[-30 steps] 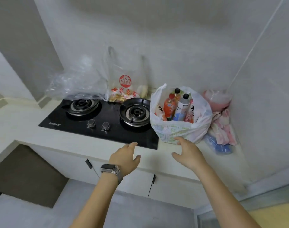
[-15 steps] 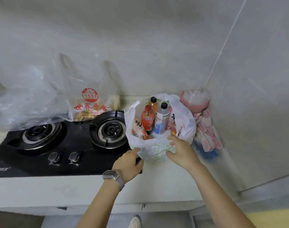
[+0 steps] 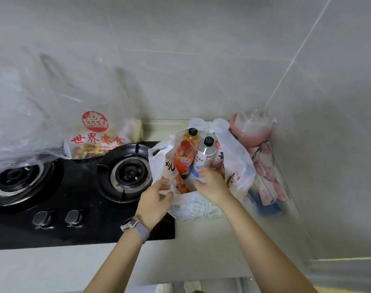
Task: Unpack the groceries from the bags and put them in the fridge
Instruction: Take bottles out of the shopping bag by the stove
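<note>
Across the lower half of the frame runs the pale tabletop (image 3: 201,250), with the black gas hob (image 3: 79,225) set into its left side. At the upper left a clear plastic bag with red lettering (image 3: 95,136) leans against the wall. Right of centre stands our white grocery bag (image 3: 237,163), mouth open, resting partly on the hob's right edge; a pink bundle (image 3: 262,166) is tucked just beside it in the corner. Inside the bag we see an orange bottle with a red cap (image 3: 183,159), a white bottle with a black cap (image 3: 204,153), a yellow bottle (image 3: 192,134) behind them, and snack packets (image 3: 173,172) toward the left.

Our left hand (image 3: 157,199) has its thumb and fingers pinching the bag's near-left rim. Our right hand (image 3: 212,182) is inside the mouth with fingers loosely curved beside the white bottle's lower body; we judge it not yet closed on anything.

To do this step well, we should keep the rim pulled back and down with the left hand so the thin plastic does not lift with the load. The right hand should wrap a bottle around its body, not the cap, and draw it straight up, since the bottles stand tightly together and could topple neighbours.
</note>
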A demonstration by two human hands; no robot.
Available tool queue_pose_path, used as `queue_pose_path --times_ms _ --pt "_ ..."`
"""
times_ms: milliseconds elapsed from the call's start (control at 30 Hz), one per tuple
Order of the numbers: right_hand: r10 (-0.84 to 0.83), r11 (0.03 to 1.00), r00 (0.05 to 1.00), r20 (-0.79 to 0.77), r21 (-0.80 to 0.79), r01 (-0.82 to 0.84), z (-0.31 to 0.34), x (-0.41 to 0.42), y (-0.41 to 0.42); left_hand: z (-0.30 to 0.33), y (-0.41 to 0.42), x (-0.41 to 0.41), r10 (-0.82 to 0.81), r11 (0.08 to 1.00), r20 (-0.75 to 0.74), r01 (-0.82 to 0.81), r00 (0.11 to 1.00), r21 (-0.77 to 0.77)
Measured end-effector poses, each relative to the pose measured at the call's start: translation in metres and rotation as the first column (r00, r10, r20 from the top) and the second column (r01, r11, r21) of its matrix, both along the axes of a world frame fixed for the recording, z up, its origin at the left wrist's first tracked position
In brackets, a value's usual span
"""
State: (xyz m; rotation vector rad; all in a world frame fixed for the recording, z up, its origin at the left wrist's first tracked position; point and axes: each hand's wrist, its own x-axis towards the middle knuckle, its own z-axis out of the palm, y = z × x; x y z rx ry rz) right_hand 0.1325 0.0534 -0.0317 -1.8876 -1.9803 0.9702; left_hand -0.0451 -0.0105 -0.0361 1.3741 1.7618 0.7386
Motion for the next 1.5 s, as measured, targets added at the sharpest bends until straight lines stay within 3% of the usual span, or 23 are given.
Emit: queue_pose_path --times_ms 100,200,367,667,867,1067,1233,1367,1500 --pt "0.024 0.992 0.999 -0.042 -0.124 -0.029 -0.007 -0.026 0.02 -0.001 -0.004 -0.001 0.027 0.999 0.011 -0.027 1.0 -0.025" --pt "-0.114 0.951 0.981 -0.155 -0.302 0.063 -0.022 -0.049 0.038 -0.004 -0.008 -0.003 0.109 0.994 0.06 -0.109 0.992 -0.008" --pt "-0.105 0.877 0.991 -0.083 -0.477 0.053 -0.051 -0.068 0.051 -0.004 -0.007 -0.009 0.215 0.977 0.096 -0.213 0.972 -0.029" --pt "-0.173 0.889 0.98 -0.1 -0.444 0.112 -0.086 -0.068 0.059 0.001 -0.002 -0.001 0.117 0.993 0.112 -0.112 0.987 -0.048" --pt "0.037 0.955 0.998 -0.05 -0.292 -0.05 -0.087 -0.05 0.052 0.003 0.001 0.009 0.079 0.995 0.159 -0.07 0.984 -0.064" --pt "-0.126 0.972 0.955 -0.268 -0.224 0.066 -0.048 -0.019 0.032 0.013 0.008 0.013 0.128 0.992 0.291 -0.116 0.948 -0.057" --pt "-0.278 0.954 0.818 -0.503 -0.246 0.173 -0.005 0.007 0.024 0.031 0.013 0.026 -0.065 0.998 0.26 0.069 0.963 -0.006" --pt "-0.293 0.952 0.707 -0.644 -0.264 0.155 0.034 0.023 0.011 0.047 0.016 0.045 -0.15 0.987 0.302 0.126 0.942 0.098" --pt "-0.252 0.963 0.674 -0.694 -0.248 0.104 0.07 0.032 -0.01 0.054 0.017 0.058 -0.174 0.984 0.349 0.147 0.921 0.101"
